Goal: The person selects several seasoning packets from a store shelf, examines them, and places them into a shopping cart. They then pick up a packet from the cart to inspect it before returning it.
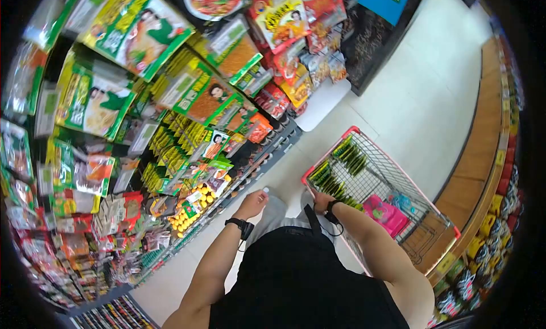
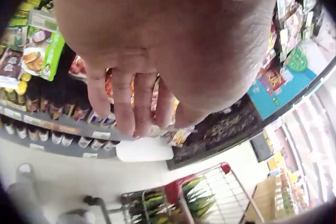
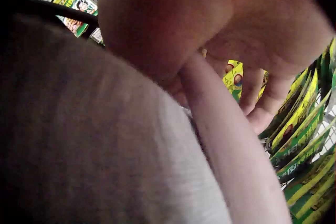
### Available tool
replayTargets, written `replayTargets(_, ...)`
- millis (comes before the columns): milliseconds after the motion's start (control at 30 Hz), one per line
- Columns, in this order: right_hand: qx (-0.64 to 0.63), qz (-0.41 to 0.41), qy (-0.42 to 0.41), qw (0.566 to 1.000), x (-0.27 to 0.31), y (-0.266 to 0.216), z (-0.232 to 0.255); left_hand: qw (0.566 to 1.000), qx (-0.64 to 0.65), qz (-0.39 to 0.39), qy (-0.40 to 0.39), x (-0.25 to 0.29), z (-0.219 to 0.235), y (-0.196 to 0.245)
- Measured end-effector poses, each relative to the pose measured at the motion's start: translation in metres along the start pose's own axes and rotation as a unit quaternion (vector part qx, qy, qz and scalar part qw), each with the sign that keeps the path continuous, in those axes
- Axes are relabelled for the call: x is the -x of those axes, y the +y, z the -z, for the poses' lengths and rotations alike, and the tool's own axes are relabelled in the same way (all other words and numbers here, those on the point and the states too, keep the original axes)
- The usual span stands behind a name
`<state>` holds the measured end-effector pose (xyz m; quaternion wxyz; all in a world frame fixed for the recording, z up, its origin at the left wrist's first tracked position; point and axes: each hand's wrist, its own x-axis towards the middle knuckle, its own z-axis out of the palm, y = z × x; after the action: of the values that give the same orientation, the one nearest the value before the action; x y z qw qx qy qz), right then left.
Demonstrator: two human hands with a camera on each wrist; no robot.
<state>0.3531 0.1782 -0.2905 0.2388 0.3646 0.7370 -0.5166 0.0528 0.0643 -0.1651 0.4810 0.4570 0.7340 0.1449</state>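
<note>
My left hand (image 1: 253,204) hangs in front of the grey trousers, beside the shelf's lower edge. In the left wrist view, the left hand (image 2: 157,45) has loosely bent fingers (image 2: 123,103) and holds nothing visible. My right hand (image 1: 323,201) is at the near left corner of the shopping cart (image 1: 418,186). Seen from the right wrist, that hand (image 3: 247,29) has relaxed fingers; whether it touches the cart is unclear. Green and yellow packets (image 1: 327,181) stand in rows inside the cart, near a pink package (image 1: 387,215).
Shelves of hanging seasoning packets (image 1: 210,95) rise on the left. A white board (image 1: 324,104) juts out at the shelf end. Beyond the cart runs a curved wooden display (image 1: 475,152) with jars and packages. Pale floor tiles (image 1: 421,95) lie between.
</note>
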Motion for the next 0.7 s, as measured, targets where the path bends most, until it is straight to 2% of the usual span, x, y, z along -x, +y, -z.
replayTargets(67, 0.053, 0.011, -0.025, 0.998, -0.029, 0.013, -0.013, 0.994, 0.068, -0.042, 0.081, -0.006, 0.014, -0.006)
replayTargets(133, 0.140, 0.020, -0.007, 0.990, -0.028, 0.036, -0.013, 0.977, 0.112, -0.092, 0.159, -0.011, 0.018, -0.002)
replayTargets(167, 0.137, 0.025, 0.022, 0.990, -0.030, 0.039, -0.012, 0.965, 0.113, -0.118, 0.205, -0.009, 0.027, 0.010)
replayTargets(200, 0.135, 0.029, 0.051, 0.989, -0.031, 0.040, -0.010, 0.970, 0.101, -0.099, 0.199, -0.007, 0.035, 0.022)
replayTargets(233, 0.065, 0.029, 0.078, 0.994, -0.034, 0.043, -0.007, 0.975, 0.083, -0.078, 0.193, -0.001, 0.045, 0.034)
replayTargets(300, 0.007, 0.016, 0.050, 0.999, -0.027, 0.032, 0.006, 0.967, 0.112, -0.104, 0.205, 0.004, 0.055, 0.046)
replayTargets(400, 0.067, 0.020, 0.060, 0.996, -0.039, 0.047, 0.008, 0.951, 0.153, -0.166, 0.212, 0.000, 0.069, 0.042)
replayTargets(500, 0.058, -0.014, 0.077, 0.995, -0.031, 0.050, 0.011, 0.940, 0.225, -0.150, 0.209, 0.003, 0.103, 0.052)
replayTargets(533, 0.043, -0.028, 0.082, 0.995, -0.030, 0.049, 0.010, 0.937, 0.210, -0.163, 0.227, 0.007, 0.118, 0.059)
replayTargets(633, 0.061, 0.066, 0.189, 0.978, -0.056, 0.108, -0.018, 0.900, 0.185, -0.240, 0.312, -0.020, 0.157, 0.049)
replayTargets(700, 0.058, -0.004, 0.157, 0.986, -0.025, 0.074, -0.003, 0.880, 0.174, -0.249, 0.365, -0.031, 0.183, 0.058)
